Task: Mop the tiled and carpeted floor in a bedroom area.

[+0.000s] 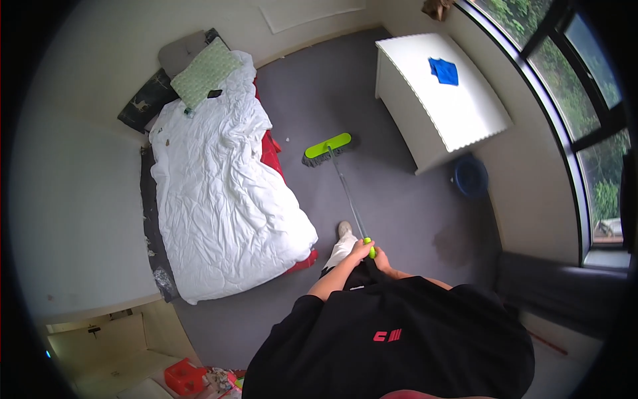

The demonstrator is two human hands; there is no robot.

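I hold a broom with a thin grey handle (347,194) and a lime-green head (327,147) with dark bristles resting on the grey carpet (399,213). My left hand (359,251) grips the top of the handle near its lime-green end. My right hand (382,259) is closed on the handle just behind it, partly hidden. The broom head lies on the floor between the mattress and the white table, ahead of my foot (344,229).
A floor mattress with a crumpled white duvet (219,193), a red sheet and a green pillow (205,72) lies on the left. A white table (452,113) with a blue cloth (444,70) stands right, a blue basin (470,176) beside it. Large windows curve along the right.
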